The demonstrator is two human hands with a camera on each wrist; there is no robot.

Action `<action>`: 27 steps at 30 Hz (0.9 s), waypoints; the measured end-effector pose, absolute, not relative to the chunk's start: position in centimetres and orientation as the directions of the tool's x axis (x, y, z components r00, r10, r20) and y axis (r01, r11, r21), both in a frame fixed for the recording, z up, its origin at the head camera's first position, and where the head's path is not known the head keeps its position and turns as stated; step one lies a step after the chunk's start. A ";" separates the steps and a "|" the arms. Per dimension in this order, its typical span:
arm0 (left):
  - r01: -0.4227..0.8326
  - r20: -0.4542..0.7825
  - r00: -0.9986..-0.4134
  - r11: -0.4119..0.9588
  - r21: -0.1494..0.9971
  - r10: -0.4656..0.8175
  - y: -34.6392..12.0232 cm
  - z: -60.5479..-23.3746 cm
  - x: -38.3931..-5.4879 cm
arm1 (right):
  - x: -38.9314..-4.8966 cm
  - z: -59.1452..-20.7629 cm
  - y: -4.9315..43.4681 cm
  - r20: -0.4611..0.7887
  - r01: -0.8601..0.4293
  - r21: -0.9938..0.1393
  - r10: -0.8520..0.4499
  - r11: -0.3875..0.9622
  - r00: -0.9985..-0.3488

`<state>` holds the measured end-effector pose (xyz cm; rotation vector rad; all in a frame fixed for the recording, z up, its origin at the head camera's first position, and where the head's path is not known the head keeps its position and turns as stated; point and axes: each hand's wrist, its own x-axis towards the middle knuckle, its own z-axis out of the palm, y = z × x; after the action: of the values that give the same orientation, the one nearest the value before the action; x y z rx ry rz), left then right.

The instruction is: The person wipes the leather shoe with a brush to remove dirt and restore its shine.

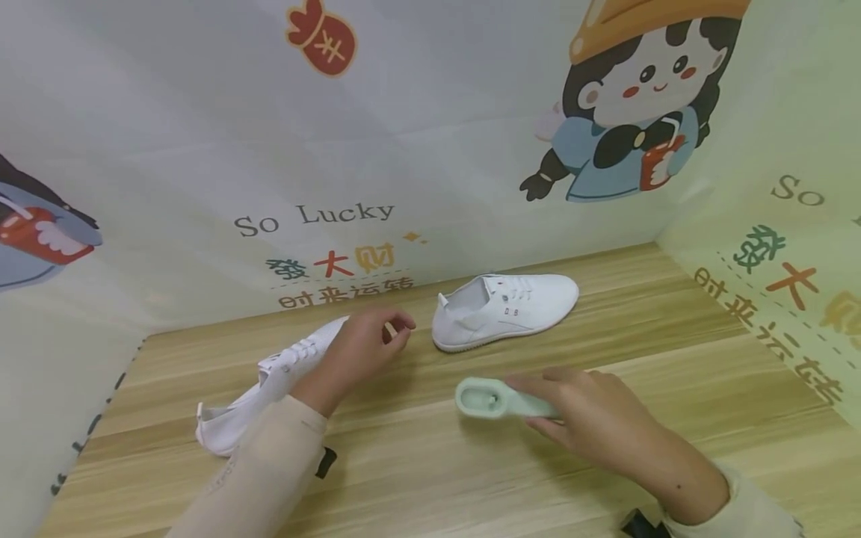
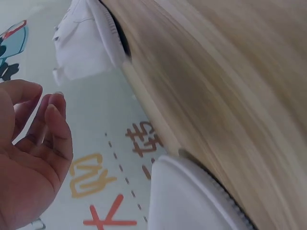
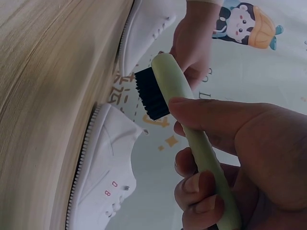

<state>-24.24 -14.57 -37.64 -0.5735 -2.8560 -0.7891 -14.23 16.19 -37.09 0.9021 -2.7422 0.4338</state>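
My right hand [image 1: 592,411] grips a pale green scrub brush [image 1: 480,398] by its handle, above the table. Dark bristles [image 3: 152,93] stick out from the brush head in the right wrist view, with my thumb along the handle. My left hand [image 1: 366,340] holds nothing, its fingers loosely bent. It hovers between two white lace-up shoes. The right-hand shoe [image 1: 507,310] stands with its toe pointing right. The left-hand shoe [image 1: 296,366] is partly hidden behind my left hand and forearm.
The wood-grain table [image 1: 397,463] meets a printed back cloth [image 1: 437,172] just behind the shoes. Another printed cloth [image 1: 773,239] rises along the right side. A black strap end [image 1: 326,462] shows beneath the left forearm.
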 end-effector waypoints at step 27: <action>0.395 0.112 -0.919 0.879 0.268 0.378 -7.0 -39.7 -27.5 | -14.6 -37.7 16.5 0.265 -0.588 -0.207 -0.533 0.782 -0.803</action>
<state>-27.47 -6.99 -39.70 -0.6157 -2.9900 -0.4444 -14.64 16.52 -37.71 0.8845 -2.7814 0.4181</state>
